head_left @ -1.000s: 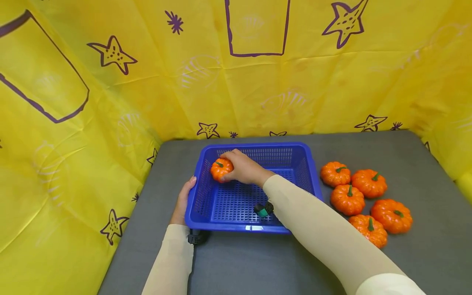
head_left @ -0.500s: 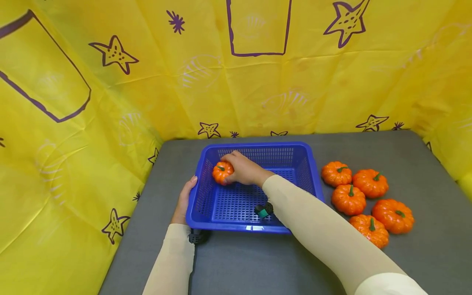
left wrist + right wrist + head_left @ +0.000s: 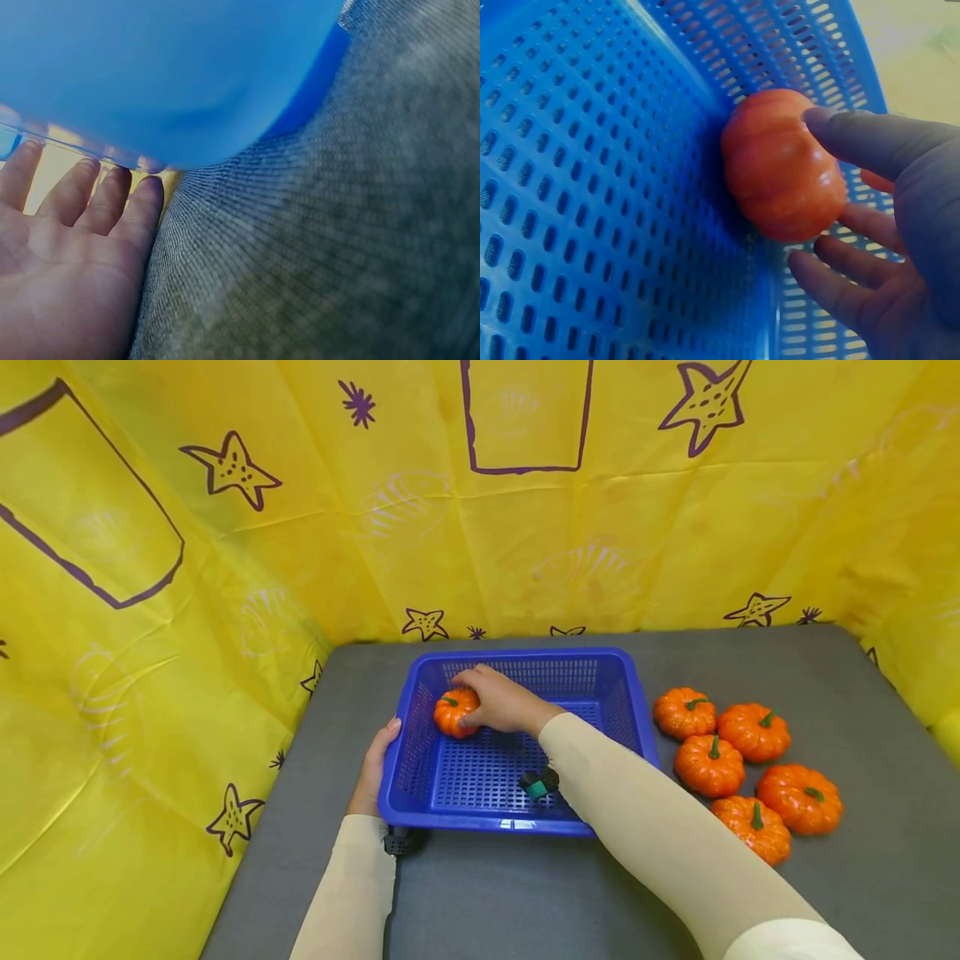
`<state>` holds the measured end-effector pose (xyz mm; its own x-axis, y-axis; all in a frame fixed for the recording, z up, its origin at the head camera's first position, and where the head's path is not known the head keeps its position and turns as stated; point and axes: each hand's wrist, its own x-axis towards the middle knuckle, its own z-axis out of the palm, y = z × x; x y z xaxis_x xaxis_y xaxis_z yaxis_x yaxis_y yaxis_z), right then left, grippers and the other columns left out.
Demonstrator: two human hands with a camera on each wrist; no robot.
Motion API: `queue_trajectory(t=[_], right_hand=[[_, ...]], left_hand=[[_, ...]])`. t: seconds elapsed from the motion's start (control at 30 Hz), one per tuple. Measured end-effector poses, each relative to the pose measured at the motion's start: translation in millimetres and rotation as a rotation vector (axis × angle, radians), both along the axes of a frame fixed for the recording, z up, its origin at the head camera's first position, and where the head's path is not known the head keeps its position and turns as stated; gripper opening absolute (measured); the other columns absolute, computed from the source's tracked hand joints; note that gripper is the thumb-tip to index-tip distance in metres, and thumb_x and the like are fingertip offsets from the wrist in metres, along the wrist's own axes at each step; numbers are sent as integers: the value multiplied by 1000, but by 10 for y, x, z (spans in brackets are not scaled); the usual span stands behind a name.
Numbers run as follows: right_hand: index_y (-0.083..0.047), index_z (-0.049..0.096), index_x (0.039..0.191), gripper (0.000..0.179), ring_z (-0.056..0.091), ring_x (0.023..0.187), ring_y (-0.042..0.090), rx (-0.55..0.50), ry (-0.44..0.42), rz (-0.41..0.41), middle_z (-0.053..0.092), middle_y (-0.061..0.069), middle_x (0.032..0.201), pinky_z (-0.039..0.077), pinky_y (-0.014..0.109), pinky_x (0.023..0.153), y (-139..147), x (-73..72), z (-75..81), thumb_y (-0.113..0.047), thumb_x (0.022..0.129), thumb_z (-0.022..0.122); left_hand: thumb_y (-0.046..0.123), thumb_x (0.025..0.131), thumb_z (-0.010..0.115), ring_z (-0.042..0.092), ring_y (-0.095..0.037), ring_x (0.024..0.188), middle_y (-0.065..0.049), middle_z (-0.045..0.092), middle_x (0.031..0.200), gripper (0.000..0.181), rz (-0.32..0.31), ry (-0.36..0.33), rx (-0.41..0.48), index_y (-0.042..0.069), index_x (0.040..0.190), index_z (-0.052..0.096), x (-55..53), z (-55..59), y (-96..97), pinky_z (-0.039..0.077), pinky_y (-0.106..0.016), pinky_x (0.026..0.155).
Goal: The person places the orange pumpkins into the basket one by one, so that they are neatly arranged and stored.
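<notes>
One basket (image 3: pixel 465 818) is touched by the straight-fingered left hand (image 3: pixel 372 768), one pumpkin (image 3: pixel 452 714) inside is grasped by the right hand (image 3: pixel 502 700), and five others (image 3: pixel 708 766) are shown only in the head view.

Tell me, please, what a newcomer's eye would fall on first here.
Probably the bright yellow cloth with purple star drawings behind the gray table. Next, the blue basket on the table, with the right hand at an orange pumpkin inside. Then five pumpkins clustered right of the basket.

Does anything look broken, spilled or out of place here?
No, nothing stands out: the right hand touches one orange pumpkin inside the blue plastic basket; five others sit on the gray table, with no visible damage.
</notes>
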<state>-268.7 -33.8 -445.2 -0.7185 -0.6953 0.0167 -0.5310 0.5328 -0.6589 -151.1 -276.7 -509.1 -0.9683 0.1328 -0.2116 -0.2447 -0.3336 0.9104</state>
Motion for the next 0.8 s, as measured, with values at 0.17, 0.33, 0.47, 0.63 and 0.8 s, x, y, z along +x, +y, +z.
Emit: queue_trajectory(t=[0.17, 0.33, 0.47, 0.63, 0.8], right_hand=[[-2, 58, 154, 68, 53, 136, 30, 0, -39, -4, 57, 16, 148, 42, 41, 117, 50, -11, 42, -24, 96, 87], [-3, 58, 154, 67, 54, 137, 30, -23, -86, -7, 58, 15, 150, 43, 43, 116, 112, -44, 94, -25, 98, 86], [-4, 57, 155, 66, 59, 132, 30, -68, -139, -11, 60, 15, 150, 47, 45, 111, 175, -62, 143, -26, 99, 84], [-5, 56, 156, 67, 60, 131, 35, -126, -172, -26, 60, 15, 149, 48, 47, 110, 266, -36, 240, -29, 99, 83], [-7, 55, 157, 68, 58, 135, 36, -176, -176, -46, 59, 14, 152, 47, 50, 111, 350, 9, 329, -32, 100, 82]], left_hand=[[53, 110, 47, 62, -34, 123, -22, 51, 157, 62, -4, 2, 11, 31, 167, 41, 9, -2, -3, 57, -46, 94], [51, 110, 46, 62, -35, 125, -21, 50, 158, 61, -5, 13, 15, 31, 168, 40, 15, 1, -6, 57, -47, 96], [52, 110, 47, 61, -35, 126, -20, 50, 159, 62, -10, 15, 18, 31, 168, 39, 15, 1, -10, 57, -47, 97], [52, 109, 49, 61, -35, 125, -21, 50, 158, 62, -8, 8, 25, 31, 168, 41, 15, -15, -16, 57, -46, 96], [52, 109, 50, 61, -35, 125, -21, 50, 158, 62, -11, 19, 32, 32, 167, 42, 8, -20, -15, 57, -46, 96]])
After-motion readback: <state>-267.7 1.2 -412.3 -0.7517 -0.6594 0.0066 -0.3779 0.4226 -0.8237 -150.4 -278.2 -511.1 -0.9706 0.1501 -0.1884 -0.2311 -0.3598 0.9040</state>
